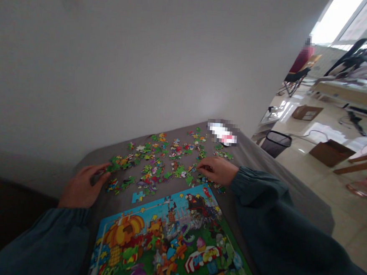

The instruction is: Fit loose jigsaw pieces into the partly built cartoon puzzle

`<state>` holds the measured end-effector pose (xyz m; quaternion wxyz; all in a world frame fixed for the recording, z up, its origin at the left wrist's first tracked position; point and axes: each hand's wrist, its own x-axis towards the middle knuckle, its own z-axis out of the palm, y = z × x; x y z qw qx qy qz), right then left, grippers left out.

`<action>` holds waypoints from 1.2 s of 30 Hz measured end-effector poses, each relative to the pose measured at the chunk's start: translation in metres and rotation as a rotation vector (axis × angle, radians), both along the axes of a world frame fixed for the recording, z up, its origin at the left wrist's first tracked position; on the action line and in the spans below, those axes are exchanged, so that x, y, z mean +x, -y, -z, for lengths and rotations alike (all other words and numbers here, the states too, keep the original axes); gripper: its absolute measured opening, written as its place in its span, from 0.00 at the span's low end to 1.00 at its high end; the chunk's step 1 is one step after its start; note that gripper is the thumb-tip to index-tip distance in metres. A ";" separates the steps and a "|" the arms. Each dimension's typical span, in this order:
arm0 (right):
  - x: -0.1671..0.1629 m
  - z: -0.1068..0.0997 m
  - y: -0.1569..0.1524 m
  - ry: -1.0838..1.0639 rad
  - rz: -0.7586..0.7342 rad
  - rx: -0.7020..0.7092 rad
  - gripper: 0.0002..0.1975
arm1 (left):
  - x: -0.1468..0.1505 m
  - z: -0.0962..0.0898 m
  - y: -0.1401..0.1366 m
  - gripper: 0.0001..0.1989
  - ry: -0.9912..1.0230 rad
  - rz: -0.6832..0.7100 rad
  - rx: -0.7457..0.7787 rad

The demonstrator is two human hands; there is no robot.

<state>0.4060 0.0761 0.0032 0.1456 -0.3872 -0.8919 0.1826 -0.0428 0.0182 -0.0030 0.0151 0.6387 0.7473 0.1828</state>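
Observation:
Many loose jigsaw puzzle pieces (151, 169) lie scattered over a grey cloth-covered table. In front of them is a colourful puzzle board (166, 241) with cartoon plants, a pumpkin and a blue sky; pieces are lying on its picture. At the left edge of the spread, my left hand (82, 185) rests with thumb and forefinger apart, beside green pieces. My right hand (219, 170) is over the right part of the spread, its fingers curled and pinched together near small pieces. What those fingertips hold, if anything, is too small to tell. A light blue piece (138, 197) lies just above the board.
A phone with a lit, blurred screen (222, 132) lies at the table's far right corner. A pale wall (144, 67) runs along the back. On the floor at right are a black wire bin (275, 143) and cardboard boxes (331, 153). A person in red (302, 60) is far off.

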 end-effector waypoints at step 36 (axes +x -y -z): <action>-0.073 -0.012 0.066 -0.471 0.025 -0.391 0.08 | 0.154 -0.030 0.061 0.22 1.006 0.422 -0.210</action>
